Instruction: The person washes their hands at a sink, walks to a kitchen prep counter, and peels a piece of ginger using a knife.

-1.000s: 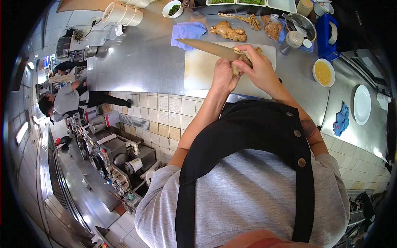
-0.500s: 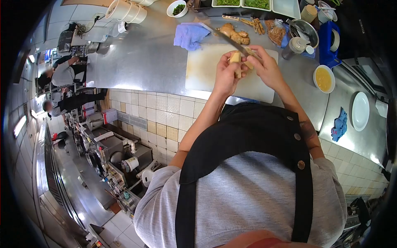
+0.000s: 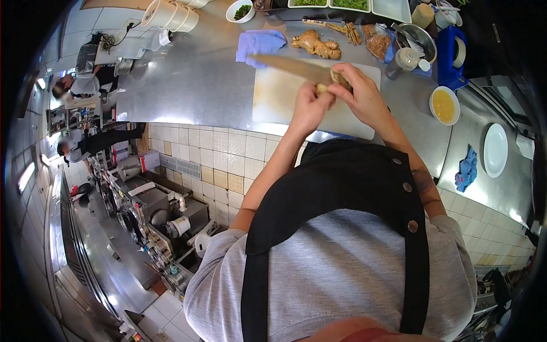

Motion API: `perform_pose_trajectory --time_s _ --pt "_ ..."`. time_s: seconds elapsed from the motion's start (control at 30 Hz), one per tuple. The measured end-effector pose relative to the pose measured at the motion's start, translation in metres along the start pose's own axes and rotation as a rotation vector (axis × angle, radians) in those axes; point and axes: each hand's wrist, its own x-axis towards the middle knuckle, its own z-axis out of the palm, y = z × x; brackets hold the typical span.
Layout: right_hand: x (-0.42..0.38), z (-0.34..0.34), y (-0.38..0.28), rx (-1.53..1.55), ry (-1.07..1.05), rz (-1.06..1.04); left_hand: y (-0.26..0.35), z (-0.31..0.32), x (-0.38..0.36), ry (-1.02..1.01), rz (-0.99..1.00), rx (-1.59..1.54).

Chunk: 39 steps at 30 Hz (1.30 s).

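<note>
Mostly hidden by fingers, the ginger piece (image 3: 322, 89) shows as a small pale-yellow lump, with only a bit of it plain to see. It sits at the fingertips of the left hand (image 3: 311, 108), whose thumb and fingers are closed around it, and it is held up over the white cutting board (image 3: 273, 102). Just beside it, the right hand (image 3: 362, 94) is wrapped about the handle end of a knife (image 3: 288, 65); the blade is blurred and points left, its tip showing over the purple cloth (image 3: 257, 43). Whether the edge touches the ginger piece I cannot tell. Past the far edge of the board lies a knobbly brown ginger root (image 3: 313, 44), with brown sticks (image 3: 350, 34) and a bag of brown bits (image 3: 377, 43) to its right. Next come a squeeze bottle (image 3: 401, 62), a metal bowl (image 3: 426, 37) and a blue tape dispenser (image 3: 450, 60). Farther right are a bowl of yellow food (image 3: 445, 122), a blue rag (image 3: 466, 169) and a white oval plate (image 3: 495, 150). Along the far side of the metal counter (image 3: 182, 80) stand 2 trays of greens (image 3: 310, 7).
</note>
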Motion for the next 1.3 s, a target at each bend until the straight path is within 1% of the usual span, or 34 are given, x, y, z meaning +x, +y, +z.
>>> perform_pose_trajectory --time_s 0.1,0.13,0.17,0.23,0.27,0.37,0.47,0.5,0.6,0.7,0.8,0.87,0.93,0.97,1.0,1.1,1.17,1.3 --pt "0.009 -0.003 0.015 0.01 -0.043 0.113 -0.015 0.023 -0.01 0.021 0.102 -0.005" --pt "0.011 -0.004 0.017 0.014 -0.064 0.138 -0.014 0.021 -0.008 0.031 0.044 -0.047" --pt "0.011 -0.006 0.018 0.014 -0.086 0.162 -0.012 0.019 -0.006 0.09 0.09 -0.067" --pt "0.005 -0.004 0.016 0.093 -0.051 0.27 -0.008 0.014 0.0 0.216 0.189 -0.118" --pt "0.004 -0.001 0.015 0.134 -0.037 0.317 -0.005 0.008 0.001 0.213 0.166 -0.087" --pt "-0.004 0.01 0.019 0.111 -0.011 0.113 -0.004 -0.001 0.004 0.171 0.159 0.068" --pt "-0.008 0.011 0.003 0.005 -0.005 -0.02 -0.006 0.004 0.002 0.125 0.232 -0.01" --pt "-0.009 0.01 -0.001 0.02 -0.015 -0.014 -0.004 0.007 0.001 0.106 0.264 -0.049" --pt "-0.008 0.008 -0.006 0.049 -0.035 -0.02 0.004 0.006 -0.003 0.062 0.249 -0.037" --pt "-0.007 0.007 -0.006 0.024 -0.027 -0.04 0.004 0.005 -0.003 0.042 0.246 0.034" --pt "-0.002 0.004 -0.002 0.011 -0.036 -0.022 -0.009 0.009 -0.002 0.051 0.303 0.128" --pt "0.001 -0.001 -0.003 0.029 -0.075 0.008 -0.023 0.007 0.002 0.082 0.39 0.238" --pt "-0.002 0.002 -0.002 0.048 -0.047 -0.041 -0.016 0.008 0.0 0.088 0.38 0.207" --pt "-0.003 0.003 -0.003 0.057 -0.034 -0.067 -0.012 0.008 -0.002 0.08 0.328 0.122" --pt "-0.006 0.004 -0.007 0.05 -0.031 -0.05 -0.006 0.008 -0.004 0.072 0.276 0.037" --pt "-0.011 0.006 -0.015 0.028 -0.013 -0.028 -0.006 0.008 0.001 0.133 0.385 0.056" --pt "-0.01 0.006 -0.013 0.015 0.02 -0.042 -0.006 0.008 -0.001 0.108 0.379 0.072" --pt "-0.007 0.004 -0.02 -0.039 -0.014 0.004 0.008 0.012 -0.006 0.082 0.31 0.09"
